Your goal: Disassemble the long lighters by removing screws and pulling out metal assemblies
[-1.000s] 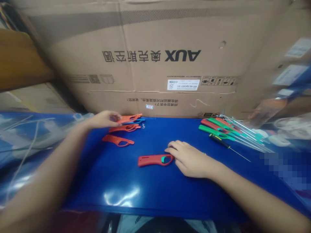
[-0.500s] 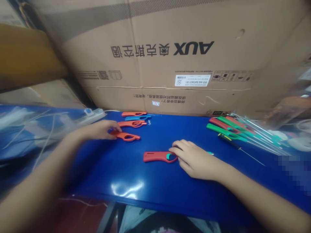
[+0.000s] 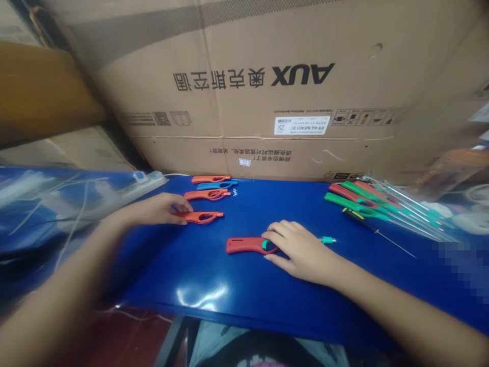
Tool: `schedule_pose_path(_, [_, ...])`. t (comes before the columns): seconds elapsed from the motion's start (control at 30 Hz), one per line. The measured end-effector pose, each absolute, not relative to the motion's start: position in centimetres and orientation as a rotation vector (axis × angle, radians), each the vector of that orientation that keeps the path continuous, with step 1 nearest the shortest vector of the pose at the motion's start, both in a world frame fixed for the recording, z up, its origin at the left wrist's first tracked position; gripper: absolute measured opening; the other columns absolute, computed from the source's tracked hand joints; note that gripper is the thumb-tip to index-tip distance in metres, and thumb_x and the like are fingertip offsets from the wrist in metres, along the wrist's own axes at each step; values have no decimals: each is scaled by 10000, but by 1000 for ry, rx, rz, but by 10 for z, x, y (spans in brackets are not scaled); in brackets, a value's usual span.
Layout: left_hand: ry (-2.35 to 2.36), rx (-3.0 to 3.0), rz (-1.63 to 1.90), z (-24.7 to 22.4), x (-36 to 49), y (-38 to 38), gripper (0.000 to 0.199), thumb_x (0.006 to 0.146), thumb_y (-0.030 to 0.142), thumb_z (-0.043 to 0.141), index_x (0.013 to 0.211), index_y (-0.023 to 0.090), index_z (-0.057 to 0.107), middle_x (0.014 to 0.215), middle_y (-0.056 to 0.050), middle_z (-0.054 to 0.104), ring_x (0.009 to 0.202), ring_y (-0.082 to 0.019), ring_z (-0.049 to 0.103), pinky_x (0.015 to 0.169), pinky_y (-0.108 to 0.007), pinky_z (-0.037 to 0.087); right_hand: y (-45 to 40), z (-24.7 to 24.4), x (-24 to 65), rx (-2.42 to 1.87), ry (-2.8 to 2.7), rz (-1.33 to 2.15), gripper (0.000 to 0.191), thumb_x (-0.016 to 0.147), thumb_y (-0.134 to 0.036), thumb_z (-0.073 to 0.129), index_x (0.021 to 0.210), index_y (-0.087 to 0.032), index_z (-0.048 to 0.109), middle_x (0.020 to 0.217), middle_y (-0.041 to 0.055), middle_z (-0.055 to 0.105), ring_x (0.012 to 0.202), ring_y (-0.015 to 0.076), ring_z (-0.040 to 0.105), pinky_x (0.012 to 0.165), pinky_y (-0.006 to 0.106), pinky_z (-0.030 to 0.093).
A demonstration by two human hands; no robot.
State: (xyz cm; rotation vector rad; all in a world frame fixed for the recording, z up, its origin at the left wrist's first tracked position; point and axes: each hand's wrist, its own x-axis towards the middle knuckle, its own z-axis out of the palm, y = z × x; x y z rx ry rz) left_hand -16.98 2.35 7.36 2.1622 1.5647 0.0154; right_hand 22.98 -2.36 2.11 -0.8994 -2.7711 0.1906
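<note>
My left hand (image 3: 171, 208) has its fingers closed on the handle end of an orange lighter shell (image 3: 202, 217) on the blue table. Behind that shell lie another orange shell (image 3: 206, 194), a blue one (image 3: 216, 186) and a further orange one (image 3: 210, 179). My right hand (image 3: 292, 247) is wrapped over the front part of a red lighter (image 3: 244, 245) with a green trigger. The red handle sticks out to the left of the hand, and a green tip (image 3: 328, 240) shows beyond it on the right.
Several red and green lighters with long metal rods (image 3: 353, 196) lie at the right, beside a black and yellow screwdriver (image 3: 359, 220). A large cardboard box (image 3: 244, 122) stands at the back. A white power strip (image 3: 148, 184) and cables are at the left.
The orange shell in my left hand has shifted slightly right. My right hand has moved a little left over the red lighter, and more of the green tip shows.
</note>
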Motion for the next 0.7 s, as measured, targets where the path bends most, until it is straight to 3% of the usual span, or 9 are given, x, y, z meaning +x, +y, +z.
schedule_pose_path(0.3, [1611, 2254, 140, 77, -161, 18, 462, 740, 565, 706, 1067, 244, 766, 1103, -62, 729, 991, -262, 670, 871, -327, 520, -24, 24, 231, -886, -2783, 210, 347, 982, -376, 560, 1256, -174, 626, 1250, 129, 631, 1112, 283, 574, 934, 465, 481])
schedule_pose_path(0.57, [1583, 2265, 49, 71, -160, 18, 440, 741, 532, 712, 1053, 225, 758, 1067, -61, 726, 976, -255, 669, 861, -317, 512, -23, 25, 232, -887, -2777, 204, 341, 980, -358, 563, 1264, -179, 622, 1247, 122, 631, 1112, 281, 575, 934, 460, 477])
schedule_pose_path(0.7, [1504, 2295, 53, 69, -158, 19, 395, 780, 514, 685, 1053, 234, 748, 1102, -57, 720, 970, -240, 672, 832, -301, 513, -22, 23, 230, -892, -2779, 196, 387, 974, -439, 576, 1256, -179, 622, 1237, 126, 631, 1101, 288, 581, 919, 463, 482])
